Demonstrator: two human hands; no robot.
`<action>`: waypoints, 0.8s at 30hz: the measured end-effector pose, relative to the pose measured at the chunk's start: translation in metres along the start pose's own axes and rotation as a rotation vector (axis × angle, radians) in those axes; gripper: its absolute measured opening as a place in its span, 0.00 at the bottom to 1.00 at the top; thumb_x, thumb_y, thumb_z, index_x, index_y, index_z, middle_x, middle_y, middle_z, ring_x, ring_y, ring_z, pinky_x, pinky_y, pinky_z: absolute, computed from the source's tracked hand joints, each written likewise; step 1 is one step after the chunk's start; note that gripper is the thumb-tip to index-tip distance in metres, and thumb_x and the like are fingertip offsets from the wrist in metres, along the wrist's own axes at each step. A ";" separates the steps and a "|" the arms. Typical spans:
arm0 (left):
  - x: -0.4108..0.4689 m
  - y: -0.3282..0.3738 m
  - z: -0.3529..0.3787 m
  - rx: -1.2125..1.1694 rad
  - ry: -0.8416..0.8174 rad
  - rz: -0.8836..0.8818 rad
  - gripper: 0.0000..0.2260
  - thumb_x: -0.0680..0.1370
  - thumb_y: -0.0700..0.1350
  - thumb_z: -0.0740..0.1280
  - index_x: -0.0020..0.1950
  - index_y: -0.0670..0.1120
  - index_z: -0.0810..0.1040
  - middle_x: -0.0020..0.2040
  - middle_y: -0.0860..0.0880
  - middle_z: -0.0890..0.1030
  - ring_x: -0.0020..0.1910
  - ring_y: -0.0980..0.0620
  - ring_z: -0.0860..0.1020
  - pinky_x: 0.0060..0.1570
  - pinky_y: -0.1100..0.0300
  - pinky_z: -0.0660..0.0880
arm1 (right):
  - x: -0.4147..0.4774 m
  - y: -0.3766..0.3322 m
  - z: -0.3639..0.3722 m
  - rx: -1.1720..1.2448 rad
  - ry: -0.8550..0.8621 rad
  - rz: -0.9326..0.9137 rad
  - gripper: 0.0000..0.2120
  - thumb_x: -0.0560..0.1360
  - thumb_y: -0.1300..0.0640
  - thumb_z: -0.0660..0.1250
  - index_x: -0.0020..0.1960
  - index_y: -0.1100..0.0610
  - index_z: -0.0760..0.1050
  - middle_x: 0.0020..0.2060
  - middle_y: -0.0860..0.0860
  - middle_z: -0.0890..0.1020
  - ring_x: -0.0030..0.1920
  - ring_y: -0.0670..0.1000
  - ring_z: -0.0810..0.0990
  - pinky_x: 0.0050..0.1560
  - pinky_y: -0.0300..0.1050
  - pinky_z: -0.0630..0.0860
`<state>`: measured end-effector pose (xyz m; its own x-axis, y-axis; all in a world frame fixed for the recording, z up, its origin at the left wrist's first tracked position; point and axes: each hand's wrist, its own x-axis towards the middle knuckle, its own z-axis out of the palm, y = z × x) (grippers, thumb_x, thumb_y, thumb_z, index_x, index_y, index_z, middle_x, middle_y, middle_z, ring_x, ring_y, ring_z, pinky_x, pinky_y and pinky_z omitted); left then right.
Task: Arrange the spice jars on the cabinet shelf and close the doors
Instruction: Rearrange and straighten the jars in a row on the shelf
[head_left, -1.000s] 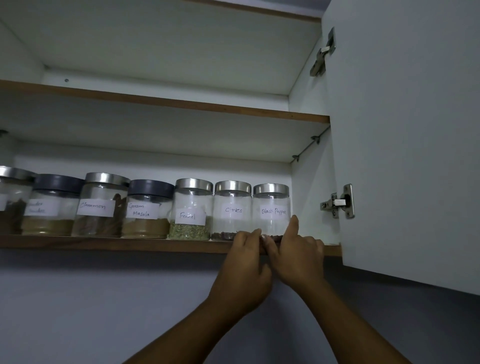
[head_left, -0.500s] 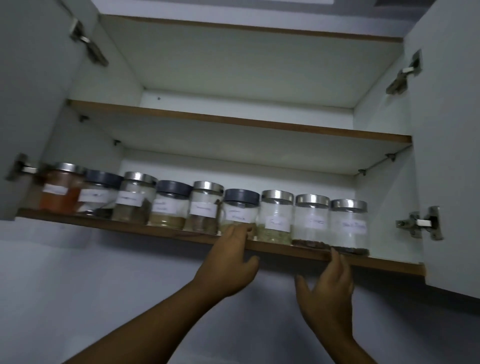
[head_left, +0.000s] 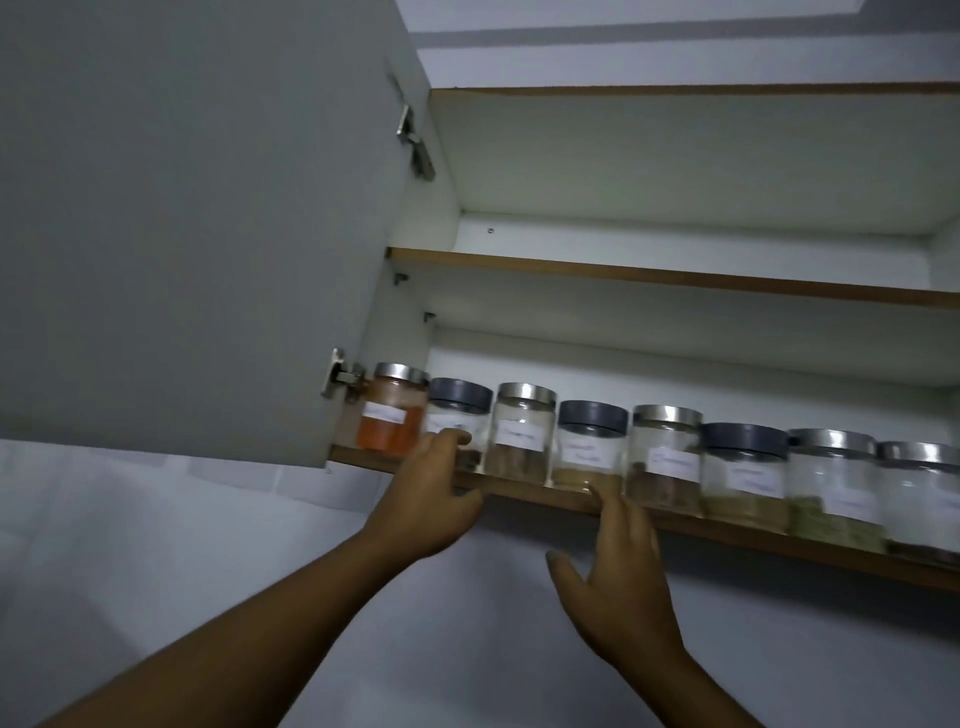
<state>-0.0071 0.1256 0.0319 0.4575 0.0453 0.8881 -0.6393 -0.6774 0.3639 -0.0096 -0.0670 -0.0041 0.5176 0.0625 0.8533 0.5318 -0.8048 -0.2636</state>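
A row of eight spice jars (head_left: 662, 457) stands along the front of the lower shelf (head_left: 727, 530), running from the middle left of the frame down toward the right edge, each just beside the next. Every jar carries a white paper label, too blurred to read. The leftmost jar (head_left: 392, 415) holds orange-red powder under a steel lid. The second jar (head_left: 460, 410), the fourth jar (head_left: 589, 447) and the sixth have dark lids, and the others have steel ones. The left hand (head_left: 431, 493) reaches up from the lower left. Its fingers (head_left: 441, 441) are bent over the shelf edge and lie against the lower front of the second jar, with the thumb below the wooden edge — whether they grip that jar or only touch it, I cannot tell. The right hand (head_left: 618, 577) comes up from the lower right and holds nothing. Its fingers are straight and close together and its thumb is spread out to the left. The fingertips (head_left: 605, 501) are at the shelf's front edge, right under the fourth jar. The left door (head_left: 197, 223) stands open and fills the upper left of the frame, with its lower hinge (head_left: 340, 379) just left of the orange-red jar and its upper hinge (head_left: 413, 143) higher up. The upper shelf (head_left: 675, 278) crosses the frame above the jars, and a pale wall (head_left: 156, 545) lies below the cabinet.
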 end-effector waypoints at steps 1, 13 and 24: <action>0.002 -0.014 -0.015 0.003 -0.003 -0.009 0.24 0.71 0.43 0.69 0.66 0.48 0.68 0.59 0.50 0.72 0.56 0.54 0.72 0.50 0.63 0.69 | 0.003 -0.014 0.012 -0.002 -0.004 -0.017 0.34 0.72 0.49 0.67 0.74 0.52 0.55 0.71 0.50 0.61 0.71 0.50 0.59 0.66 0.42 0.61; 0.073 -0.078 -0.101 0.122 -0.115 0.039 0.18 0.73 0.39 0.65 0.63 0.44 0.71 0.59 0.44 0.77 0.56 0.47 0.75 0.53 0.56 0.74 | 0.075 -0.102 0.072 -0.233 0.041 -0.135 0.26 0.76 0.47 0.62 0.70 0.55 0.62 0.66 0.51 0.70 0.68 0.51 0.62 0.67 0.46 0.62; 0.136 -0.079 -0.092 0.502 -0.183 0.050 0.15 0.76 0.37 0.62 0.63 0.39 0.71 0.61 0.40 0.75 0.59 0.42 0.74 0.56 0.52 0.72 | 0.156 -0.110 0.058 -0.515 0.065 -0.167 0.15 0.75 0.62 0.62 0.62 0.59 0.72 0.63 0.55 0.73 0.62 0.56 0.69 0.57 0.48 0.68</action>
<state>0.0488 0.2530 0.1500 0.5630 -0.0946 0.8210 -0.3091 -0.9454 0.1031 0.0509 0.0656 0.1320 0.4030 0.1912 0.8950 0.1979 -0.9730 0.1187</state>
